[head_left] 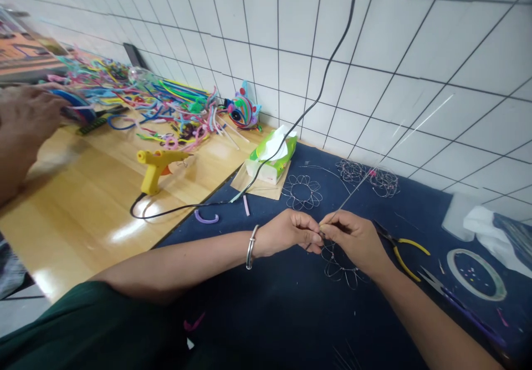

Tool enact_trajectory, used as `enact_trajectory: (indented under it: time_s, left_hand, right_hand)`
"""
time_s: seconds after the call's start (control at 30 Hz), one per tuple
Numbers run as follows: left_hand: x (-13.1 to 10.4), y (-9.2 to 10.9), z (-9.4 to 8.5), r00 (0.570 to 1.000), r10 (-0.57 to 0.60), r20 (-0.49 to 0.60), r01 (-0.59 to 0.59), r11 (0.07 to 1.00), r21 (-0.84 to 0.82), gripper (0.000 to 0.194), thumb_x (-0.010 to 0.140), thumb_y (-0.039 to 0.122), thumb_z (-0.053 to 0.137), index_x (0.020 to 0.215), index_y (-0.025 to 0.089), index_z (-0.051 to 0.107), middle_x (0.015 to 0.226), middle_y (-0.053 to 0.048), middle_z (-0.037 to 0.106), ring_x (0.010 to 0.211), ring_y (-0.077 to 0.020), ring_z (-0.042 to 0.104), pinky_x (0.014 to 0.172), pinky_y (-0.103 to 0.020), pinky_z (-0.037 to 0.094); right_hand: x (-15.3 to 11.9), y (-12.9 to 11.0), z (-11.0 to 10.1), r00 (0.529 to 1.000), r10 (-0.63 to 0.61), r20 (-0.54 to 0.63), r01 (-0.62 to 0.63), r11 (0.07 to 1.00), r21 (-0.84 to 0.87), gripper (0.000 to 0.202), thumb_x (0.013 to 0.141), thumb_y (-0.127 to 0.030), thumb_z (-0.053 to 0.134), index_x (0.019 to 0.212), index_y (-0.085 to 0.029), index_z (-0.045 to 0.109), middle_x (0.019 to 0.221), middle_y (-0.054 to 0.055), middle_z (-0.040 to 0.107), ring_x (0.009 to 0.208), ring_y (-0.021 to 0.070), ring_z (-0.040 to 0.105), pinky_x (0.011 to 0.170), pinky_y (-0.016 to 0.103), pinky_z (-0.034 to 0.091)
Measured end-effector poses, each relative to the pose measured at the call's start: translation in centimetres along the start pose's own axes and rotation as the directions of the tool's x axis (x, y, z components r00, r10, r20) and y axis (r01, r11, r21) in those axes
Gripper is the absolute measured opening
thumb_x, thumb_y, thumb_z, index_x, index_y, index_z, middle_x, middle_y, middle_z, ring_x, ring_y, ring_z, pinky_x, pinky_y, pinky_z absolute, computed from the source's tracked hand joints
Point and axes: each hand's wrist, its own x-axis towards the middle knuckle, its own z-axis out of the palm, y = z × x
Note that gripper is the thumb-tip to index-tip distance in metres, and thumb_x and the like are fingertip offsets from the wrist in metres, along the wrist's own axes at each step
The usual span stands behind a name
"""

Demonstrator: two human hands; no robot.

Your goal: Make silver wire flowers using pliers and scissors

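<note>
Dark green sleeve (103, 325) fills the near edge, beside navy cloth (270, 309). Over it, the left hand (295, 231) and right hand (357, 240) meet, fingers pinched narrow on a looped wire piece (343, 268). Several petal-like loops are formed below the grip, while a long straight strand (353, 191) rises from it, so shaping looks partial; the hands hide the remainder. Pliers (415, 243) and scissors (474, 317) lie to the right. Beyond, one ring of loops (302, 201) appears complete, near tangled wire shapes (384, 184). Leftward, the wooden desk (103, 154) bears a yellow glue gun (152, 173), colourful fuzzy stems (174, 101) and another person's hand (29, 112). White tiled wall (257, 26) stands behind.
</note>
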Motion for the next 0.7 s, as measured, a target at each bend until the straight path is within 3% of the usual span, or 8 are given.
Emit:
enact_trajectory:
  time_s: [0.2, 0.3, 0.47, 0.6, 0.7]
  left_hand:
    - [0.2, -0.5, 0.0, 1.000, -0.017, -0.024, 0.017, 1.000, 0.000, 0.018, 0.070, 0.025, 0.065, 0.074, 0.010, 0.057, 0.067, -0.003, 0.063, 0.060, -0.0135, 0.064, 0.056, -0.023, 0.048]
    - [0.5, -0.8, -0.3, 1.000, -0.020, -0.020, 0.020, 1.000, 0.010, 0.019, 0.071, 0.027, 0.065, 0.076, 0.011, 0.057, 0.070, -0.003, 0.063, 0.062, -0.0138, 0.064, 0.056, -0.024, 0.048]
    - [0.8, -1.0, -0.8, 1.000, -0.001, -0.032, 0.003, 0.997, 0.074, 0.017, 0.072, 0.027, 0.063, 0.077, 0.011, 0.057, 0.071, -0.004, 0.064, 0.064, -0.0139, 0.064, 0.055, -0.021, 0.046]
    - [0.8, -1.1, -0.8, 1.000, -0.001, -0.024, 0.004, 0.994, 0.110, 0.016, 0.074, 0.025, 0.061, 0.080, 0.011, 0.058, 0.069, -0.004, 0.064, 0.063, -0.0130, 0.064, 0.055, -0.020, 0.045]
    - [0.8, -1.3, -0.8, 0.999, -0.014, -0.048, 0.019, 0.995, 0.103, 0.019, 0.074, 0.027, 0.061, 0.083, 0.011, 0.058, 0.074, -0.006, 0.065, 0.065, -0.0143, 0.065, 0.055, -0.020, 0.045]
  right_hand:
    - [0.0, 0.1, 0.2, 0.998, 0.039, 0.058, -0.039, 0.999, 0.003, 0.014, 0.078, -0.030, 0.053, 0.078, -0.020, 0.063, 0.079, 0.000, 0.063, 0.072, 0.0119, 0.057, 0.067, 0.025, 0.045]
    - [-0.2, 0.0, -1.1, 0.994, 0.090, 0.055, -0.084, 0.992, -0.097, 0.020, 0.078, -0.033, 0.052, 0.091, -0.022, 0.062, 0.082, 0.000, 0.063, 0.072, 0.0130, 0.059, 0.067, 0.026, 0.046]
    - [-3.1, 1.6, -6.7, 0.981, 0.149, -0.123, -0.189, 0.877, -0.442, 0.030, 0.078, -0.041, 0.050, 0.104, -0.027, 0.059, 0.094, 0.001, 0.064, 0.081, 0.0165, 0.060, 0.071, 0.029, 0.047]
    - [-8.3, 5.4, -11.8, 0.950, 0.224, -0.219, -0.313, 0.719, -0.620, 0.036, 0.078, -0.048, 0.047, 0.104, -0.027, 0.058, 0.095, 0.003, 0.065, 0.081, 0.0200, 0.061, 0.066, 0.030, 0.048]
    - [-12.6, 8.3, -13.6, 0.932, 0.252, -0.260, -0.362, 0.651, -0.667, 0.036, 0.078, -0.050, 0.045, 0.103, -0.026, 0.058, 0.099, 0.002, 0.064, 0.084, 0.0197, 0.061, 0.070, 0.031, 0.048]
